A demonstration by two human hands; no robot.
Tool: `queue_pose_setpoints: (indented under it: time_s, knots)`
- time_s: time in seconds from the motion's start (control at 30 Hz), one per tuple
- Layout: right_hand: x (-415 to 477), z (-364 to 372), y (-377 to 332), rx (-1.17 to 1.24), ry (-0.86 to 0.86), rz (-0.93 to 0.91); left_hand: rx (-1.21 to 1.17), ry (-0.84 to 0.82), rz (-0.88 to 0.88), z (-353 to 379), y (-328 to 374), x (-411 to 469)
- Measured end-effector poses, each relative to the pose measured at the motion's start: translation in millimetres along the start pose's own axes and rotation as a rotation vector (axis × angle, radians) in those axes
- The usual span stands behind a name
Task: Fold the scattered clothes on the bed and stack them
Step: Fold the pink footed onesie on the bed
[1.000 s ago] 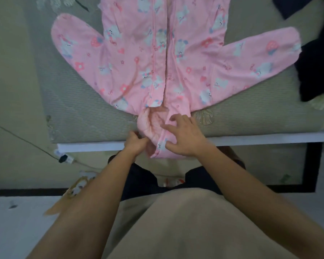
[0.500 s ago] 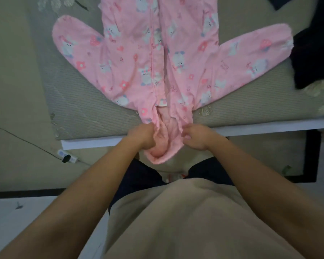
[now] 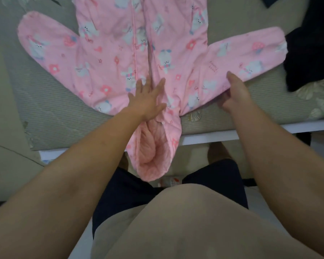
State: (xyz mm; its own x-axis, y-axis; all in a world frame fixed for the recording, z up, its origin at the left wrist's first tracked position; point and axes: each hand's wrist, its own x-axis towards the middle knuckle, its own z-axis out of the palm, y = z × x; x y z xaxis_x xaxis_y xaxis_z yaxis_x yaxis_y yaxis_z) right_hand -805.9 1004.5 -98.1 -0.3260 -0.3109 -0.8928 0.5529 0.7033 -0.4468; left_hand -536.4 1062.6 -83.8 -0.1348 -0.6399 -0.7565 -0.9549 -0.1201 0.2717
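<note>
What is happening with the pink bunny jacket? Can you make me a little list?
garment: pink jacket with a bunny print, spread front-up on the bed
hood: hangs over the bed's near edge
left grip: a bare hand, pressing flat on the jacket near the collar, fingers spread
right grip: a bare hand, pinching the lower edge of one sleeve
nearby: dark clothes beside that sleeve's cuff
folding: not yet begun; both sleeves lie spread out

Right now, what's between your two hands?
Only the pink jacket: its bunny-print front lies flat between the left hand and the right hand, seen in the head view.
</note>
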Motion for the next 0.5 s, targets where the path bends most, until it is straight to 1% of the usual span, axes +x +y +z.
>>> queue_pose_setpoints:
  time_s: [0.03, 0.07, 0.1, 0.17, 0.23, 0.27, 0.3, 0.33, 0.37, 0.4, 0.43, 0.47, 0.5]
  knots:
    - [4, -1, -7, -0.004, -0.033, -0.008, 0.004, -0.015, -0.013, 2, 5, 8]
    - [6, 0, -15, -0.001, -0.051, -0.059, 0.01, -0.017, -0.023, 3, 10, 15]
    - [7, 4, -22, -0.001, -0.04, -0.155, 0.006, 0.001, -0.026, 1, 15, 22]
    - [2, 19, -39, -0.076, 0.042, -0.417, -0.031, 0.078, 0.017, -6, 21, 36]
    - [-12, 42, -53, -0.259, 0.174, -0.671, -0.11, 0.171, 0.116, -18, 22, 46]
    - [-19, 55, -58, -0.385, 0.251, -0.786, -0.176, 0.233, 0.148, -26, 20, 47]
    - [-26, 68, -59, -0.478, 0.292, -0.912, -0.247, 0.313, 0.156, -33, 17, 46]
    - [-32, 81, -57, -0.532, 0.291, -1.046, -0.307, 0.417, 0.146, -39, 12, 43]
    - [-40, 95, -49, -0.563, 0.242, -1.163, -0.352, 0.54, 0.112, -45, 5, 40]
    - [-48, 107, -35, -0.615, 0.172, -1.256, -0.392, 0.654, 0.041, -49, -3, 36]
    - [-53, 116, -16, -0.708, 0.077, -1.35, -0.431, 0.75, -0.068, -53, -14, 32]
    - [-55, 122, 3, -0.853, -0.031, -1.451, -0.481, 0.824, -0.21, -56, -27, 29]
    - [-53, 127, 24, -1.071, -0.149, -1.536, -0.562, 0.881, -0.373, -57, -42, 26]
